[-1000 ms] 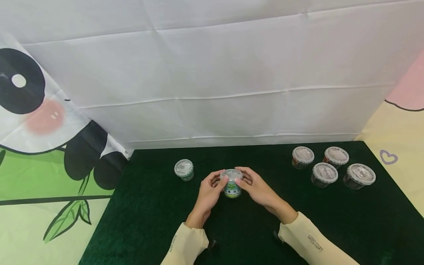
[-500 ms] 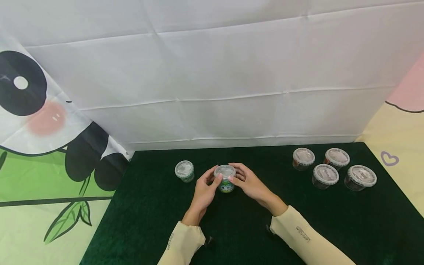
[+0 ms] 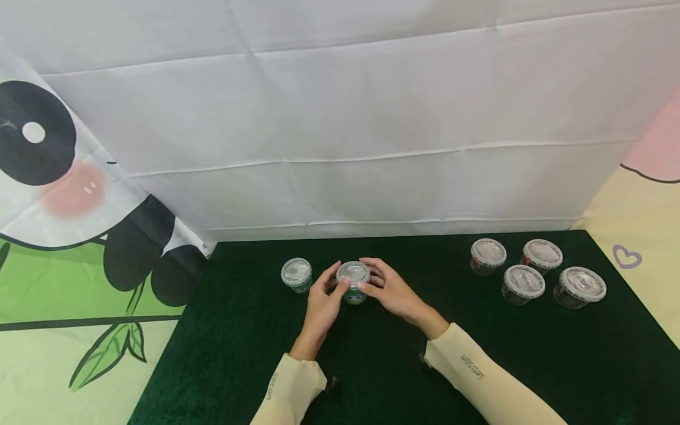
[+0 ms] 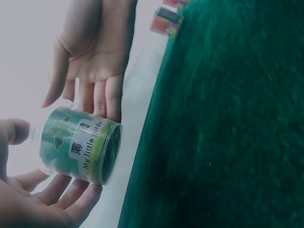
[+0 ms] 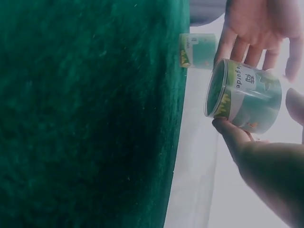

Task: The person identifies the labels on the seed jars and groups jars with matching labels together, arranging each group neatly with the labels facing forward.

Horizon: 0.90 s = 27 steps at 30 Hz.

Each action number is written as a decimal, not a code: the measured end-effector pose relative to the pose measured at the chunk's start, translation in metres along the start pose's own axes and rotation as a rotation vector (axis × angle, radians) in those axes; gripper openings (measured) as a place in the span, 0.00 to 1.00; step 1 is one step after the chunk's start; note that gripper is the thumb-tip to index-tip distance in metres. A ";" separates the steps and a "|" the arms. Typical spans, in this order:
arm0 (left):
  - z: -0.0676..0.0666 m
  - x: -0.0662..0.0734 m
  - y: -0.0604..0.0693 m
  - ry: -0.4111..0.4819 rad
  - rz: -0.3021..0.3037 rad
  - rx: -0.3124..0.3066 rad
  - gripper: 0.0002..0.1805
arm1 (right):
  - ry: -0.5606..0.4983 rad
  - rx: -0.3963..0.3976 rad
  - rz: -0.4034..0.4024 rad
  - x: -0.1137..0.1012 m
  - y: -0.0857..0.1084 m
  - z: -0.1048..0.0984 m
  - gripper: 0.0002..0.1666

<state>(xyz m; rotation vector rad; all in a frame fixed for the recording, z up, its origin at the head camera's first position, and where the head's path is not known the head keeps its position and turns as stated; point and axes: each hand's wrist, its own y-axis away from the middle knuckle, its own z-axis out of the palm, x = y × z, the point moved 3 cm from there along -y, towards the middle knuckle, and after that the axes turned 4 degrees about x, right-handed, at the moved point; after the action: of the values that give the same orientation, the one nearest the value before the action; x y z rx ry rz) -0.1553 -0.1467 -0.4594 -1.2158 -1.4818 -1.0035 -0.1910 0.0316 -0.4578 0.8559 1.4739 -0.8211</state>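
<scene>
Between my two hands is a clear plastic tub (image 3: pixel 353 273) with a lid and a green printed label reading "My little garden". My left hand (image 3: pixel 323 303) grips its left side, thumb toward me and fingers around the back. From the other side my right hand (image 3: pixel 395 296) holds it the same way. Both wrist views have the tub (image 4: pixel 78 145) upright, its base a little above the dark green cloth. A similar lidded tub (image 3: pixel 297 274) stands just left of my left hand, and also appears in the right wrist view as a tub (image 5: pixel 199 50) with a green label.
Several lidded tubs with dark or brownish contents, one of them a front tub (image 3: pixel 523 281), stand at the right rear of the green-covered table (image 3: pixel 223 354). Behind the table hangs a white cloth (image 3: pixel 361 118), with printed cartoon cloth at both sides.
Both hands have carried the tub leftward and slightly away from me, closer to the tub standing at the left. The other tubs stay where they were.
</scene>
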 end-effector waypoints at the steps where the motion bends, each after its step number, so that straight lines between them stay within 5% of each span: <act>1: 0.000 0.000 0.000 -0.009 0.013 0.008 0.27 | 0.013 -0.006 -0.016 0.000 -0.001 0.001 0.35; 17: -0.002 -0.008 -0.006 -0.103 0.023 0.072 0.27 | 0.124 -0.019 -0.063 0.003 -0.019 0.011 0.36; 27: -0.002 -0.008 -0.006 -0.314 0.191 0.073 0.26 | 0.201 -0.021 -0.070 0.011 -0.028 0.014 0.37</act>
<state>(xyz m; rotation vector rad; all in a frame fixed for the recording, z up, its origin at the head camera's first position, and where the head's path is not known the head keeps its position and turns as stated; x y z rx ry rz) -0.1604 -0.1514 -0.4667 -1.4798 -1.5889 -0.6463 -0.2094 0.0066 -0.4688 0.8960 1.6933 -0.7876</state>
